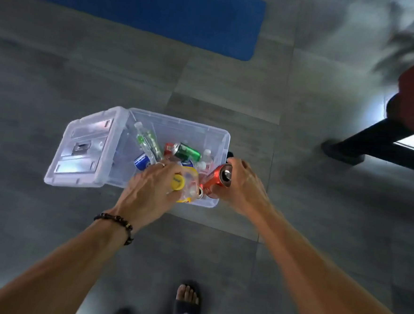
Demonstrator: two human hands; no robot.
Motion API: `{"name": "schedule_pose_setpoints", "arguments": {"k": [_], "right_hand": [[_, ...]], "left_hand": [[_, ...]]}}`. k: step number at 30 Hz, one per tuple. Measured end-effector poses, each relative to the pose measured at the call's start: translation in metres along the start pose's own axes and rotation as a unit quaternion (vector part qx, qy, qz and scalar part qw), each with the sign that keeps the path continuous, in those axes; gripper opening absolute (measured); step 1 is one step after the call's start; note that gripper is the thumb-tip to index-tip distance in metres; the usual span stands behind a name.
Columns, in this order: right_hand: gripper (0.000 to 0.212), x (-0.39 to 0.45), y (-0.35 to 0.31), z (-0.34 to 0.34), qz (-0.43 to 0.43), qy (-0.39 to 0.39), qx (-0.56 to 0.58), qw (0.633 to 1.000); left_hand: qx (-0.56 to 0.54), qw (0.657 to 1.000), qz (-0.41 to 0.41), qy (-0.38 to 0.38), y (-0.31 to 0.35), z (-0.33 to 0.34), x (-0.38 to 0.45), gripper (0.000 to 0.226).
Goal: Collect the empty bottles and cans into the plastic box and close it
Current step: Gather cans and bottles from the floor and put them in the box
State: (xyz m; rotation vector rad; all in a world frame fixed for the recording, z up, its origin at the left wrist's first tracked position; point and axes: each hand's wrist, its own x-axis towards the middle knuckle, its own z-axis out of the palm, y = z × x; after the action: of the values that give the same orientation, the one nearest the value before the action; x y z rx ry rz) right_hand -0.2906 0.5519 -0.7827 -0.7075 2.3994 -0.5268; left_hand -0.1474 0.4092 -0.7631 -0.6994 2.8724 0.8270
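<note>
A clear plastic box (217, 135) stands open on the grey floor, its hinged lid (84, 148) folded out flat to the left. Inside lie a green can (186, 151), a blue can (142, 161), a clear bottle with a green label (146, 139) and several more. My left hand (149, 192) grips a clear bottle with a yellow cap (177, 182) over the box's near side. My right hand (243, 181) holds a red can (217, 181) above the box's near right corner. A second red can (199, 192) shows just below it.
A blue mat (147, 13) lies on the floor beyond the box. At the right stands a dark red seat (410, 102) on black legs (373, 144). My feet in dark sandals (187, 300) are at the bottom edge.
</note>
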Motion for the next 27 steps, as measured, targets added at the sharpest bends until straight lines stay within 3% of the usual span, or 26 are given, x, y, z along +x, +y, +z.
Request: {"name": "schedule_pose_setpoints", "arguments": {"k": [6,10,15,20,24,27], "right_hand": [[0.063,0.117,-0.005,0.035,0.031,0.024,0.002,0.999],[0.063,0.18,0.009,0.083,0.074,0.064,-0.012,0.995],[0.063,0.219,0.026,0.129,0.095,0.065,-0.102,0.988],[0.073,0.203,0.025,0.147,0.089,0.031,-0.114,0.989],[0.063,0.177,0.016,0.123,0.119,0.051,-0.065,0.989],[0.067,0.154,0.009,0.087,0.136,0.068,-0.057,0.987]], "left_hand": [[0.04,0.997,0.067,0.015,-0.069,0.024,0.119,0.029],[0.052,0.99,0.128,-0.014,-0.121,0.067,0.177,0.044],[0.082,0.967,0.217,-0.107,-0.162,0.119,0.192,0.075],[0.1,0.957,0.201,-0.181,-0.18,0.126,0.174,0.086],[0.087,0.956,0.208,-0.19,-0.168,0.101,0.171,0.07],[0.079,0.956,0.216,-0.184,-0.142,0.077,0.176,0.053]]}}
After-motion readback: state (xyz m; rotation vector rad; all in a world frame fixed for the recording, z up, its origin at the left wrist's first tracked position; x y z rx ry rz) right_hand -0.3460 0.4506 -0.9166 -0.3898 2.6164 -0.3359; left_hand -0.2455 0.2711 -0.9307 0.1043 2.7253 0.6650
